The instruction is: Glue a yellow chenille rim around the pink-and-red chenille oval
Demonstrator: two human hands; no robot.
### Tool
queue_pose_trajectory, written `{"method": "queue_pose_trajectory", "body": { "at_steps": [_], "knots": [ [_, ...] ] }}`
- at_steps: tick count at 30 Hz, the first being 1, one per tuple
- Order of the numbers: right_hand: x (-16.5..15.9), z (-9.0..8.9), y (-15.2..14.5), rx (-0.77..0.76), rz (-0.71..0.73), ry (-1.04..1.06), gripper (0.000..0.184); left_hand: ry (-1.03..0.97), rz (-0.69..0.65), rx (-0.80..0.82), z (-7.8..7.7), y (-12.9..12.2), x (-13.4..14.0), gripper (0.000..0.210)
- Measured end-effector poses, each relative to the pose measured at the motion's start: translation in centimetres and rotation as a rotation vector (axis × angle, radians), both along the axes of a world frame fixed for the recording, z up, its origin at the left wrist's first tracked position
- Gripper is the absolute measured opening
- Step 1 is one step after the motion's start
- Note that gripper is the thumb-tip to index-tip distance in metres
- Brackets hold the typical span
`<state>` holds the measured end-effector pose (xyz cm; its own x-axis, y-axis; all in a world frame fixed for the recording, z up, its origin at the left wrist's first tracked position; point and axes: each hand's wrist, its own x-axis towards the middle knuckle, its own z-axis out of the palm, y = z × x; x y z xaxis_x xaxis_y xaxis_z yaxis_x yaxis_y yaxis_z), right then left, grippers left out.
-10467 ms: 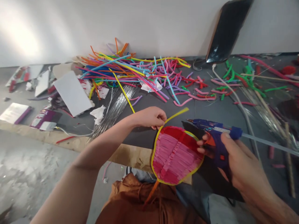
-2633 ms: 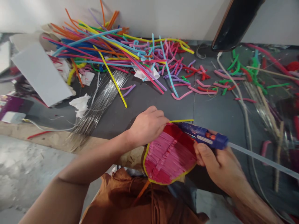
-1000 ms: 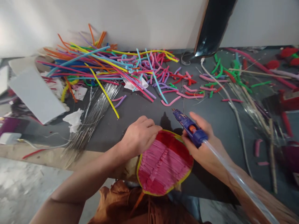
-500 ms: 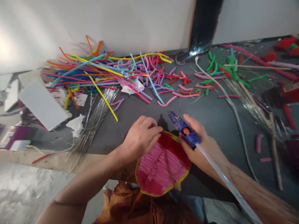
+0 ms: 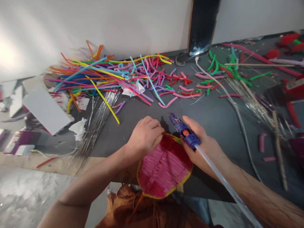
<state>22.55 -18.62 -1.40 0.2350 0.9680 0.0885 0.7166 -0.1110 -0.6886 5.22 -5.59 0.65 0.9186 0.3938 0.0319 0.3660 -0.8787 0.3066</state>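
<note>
My right hand (image 5: 201,139) is wrapped around a small dark-blue glue gun (image 5: 184,130), its nozzle pointing up and left. A long clear glue stick (image 5: 223,179) trails from the gun's back over my forearm. Between my hands lies a rounded panel (image 5: 166,169) that looks made of pink and red pipe cleaners with a yellow rim, partly past the table's front edge. My left hand (image 5: 147,134) is closed at its upper-left rim, fingers curled and pinching there; the fingertips hide exactly what lies between them. My right hand's lower fingers are beside the panel's right rim.
A heap of coloured pipe cleaners (image 5: 102,76) spreads along the back. A phone (image 5: 203,27) leans on the wall, its white cable (image 5: 234,104) running forward on the right. Bundled metallic strands (image 5: 97,117) and a white block (image 5: 47,110) lie left; a thin stick (image 5: 279,152) lies right.
The view has shifted slightly. Both hands keep their grips, and the glue gun stays in nearly the same place above the panel's upper right rim.
</note>
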Motion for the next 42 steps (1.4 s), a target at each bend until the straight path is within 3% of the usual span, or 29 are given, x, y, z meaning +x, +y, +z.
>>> {"method": "queue_pose_trajectory", "body": {
  "at_steps": [4, 19, 22, 27, 30, 32, 36, 42],
  "knots": [
    [0.1, -0.2, -0.1, 0.003, 0.015, 0.001, 0.065, 0.045, 0.013, 0.021, 0.6, -0.1, 0.1, 0.024],
    [0.1, -0.4, -0.2, -0.010, -0.005, 0.022, 0.064, -0.104, 0.124, -0.056, 1.8, -0.5, -2.9, 0.028],
    [0.1, -0.4, -0.2, -0.006, -0.014, 0.022, 0.062, -0.194, 0.249, 0.058, 3.0, -0.6, -3.7, 0.029],
    [0.0, -0.3, 0.0, -0.007, -0.030, 0.022, 0.060, -0.373, 0.586, 0.427, 5.4, -0.1, -6.6, 0.036],
    [0.0, -0.2, 0.0, 0.000, -0.020, 0.009, 0.062, -0.399, 0.677, 0.523, 5.7, 0.2, -7.5, 0.034],
    [0.0, -0.2, 0.0, -0.001, -0.020, 0.001, 0.062, -0.330, 0.612, 0.454, 5.2, 0.0, -7.1, 0.023],
    [0.0, -0.2, 0.0, 0.021, -0.020, -0.003, 0.062, -0.174, 0.250, 0.121, 3.1, -1.1, -3.9, 0.013],
    [0.0, 0.0, 0.0, -0.007, -0.012, -0.004, 0.061, -0.060, 0.079, -0.045, 0.8, -1.2, 0.0, 0.019]
  ]
}}
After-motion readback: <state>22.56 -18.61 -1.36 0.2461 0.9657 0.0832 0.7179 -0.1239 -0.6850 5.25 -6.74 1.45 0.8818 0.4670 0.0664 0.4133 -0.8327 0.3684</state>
